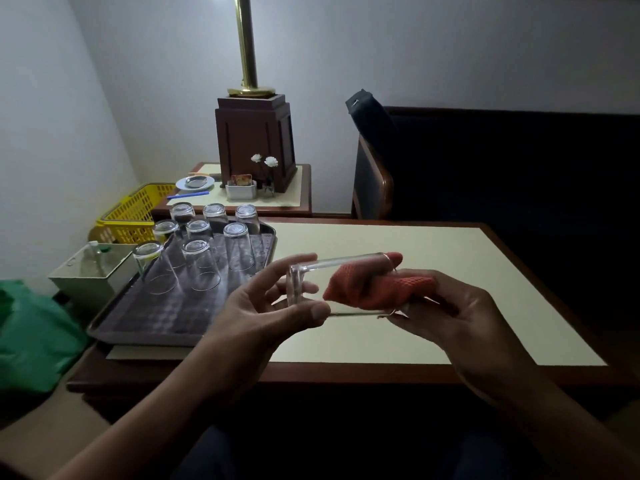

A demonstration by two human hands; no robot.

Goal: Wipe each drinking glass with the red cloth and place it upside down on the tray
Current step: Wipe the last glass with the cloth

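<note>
Restaurant: tray (145, 323) of glasses (201, 261), bench (519, 168), condiment caddy (241, 191)

Your left hand (263, 306) grips a drinking glass (332, 268) by its base, thumb below and fingers behind, so it lies on its side over the table (450, 258) with the mouth facing right. Your right hand (460, 306) holds the red cloth (374, 285) bunched up, with part of it pushed inside the glass and a corner poking out past the rim. To your left sits the tray (156, 320) with eight glasses (201, 268) upside down on it, grouped at its far end. Behind it are a yellow basket (135, 209) and a lamp (256, 140).
</note>
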